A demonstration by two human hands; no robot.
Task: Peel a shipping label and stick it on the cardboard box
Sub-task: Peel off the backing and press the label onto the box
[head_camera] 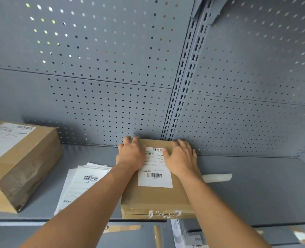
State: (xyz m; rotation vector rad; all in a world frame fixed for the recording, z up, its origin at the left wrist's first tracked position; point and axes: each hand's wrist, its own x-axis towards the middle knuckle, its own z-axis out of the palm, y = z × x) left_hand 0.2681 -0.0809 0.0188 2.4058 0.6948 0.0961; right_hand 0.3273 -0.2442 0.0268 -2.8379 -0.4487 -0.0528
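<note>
On cardboard box [157, 197], shipping label [155, 178] lies lengthwise.

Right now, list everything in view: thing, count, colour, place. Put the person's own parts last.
cardboard box: one, brown, middle of the shelf, back edge against the pegboard wall
shipping label: one, white with barcodes, stuck on top of that box
second cardboard box: one, brown, left end of the shelf, white label on top
loose label sheets: a small stack, white, on the shelf between the two boxes
backing strip: one, white, on the shelf right of the middle box
shelf: one, grey
pegboard wall: grey, behind the shelf
left hand: flat on the box, at the label's left edge
right hand: flat on the box, at the label's right edge
</note>
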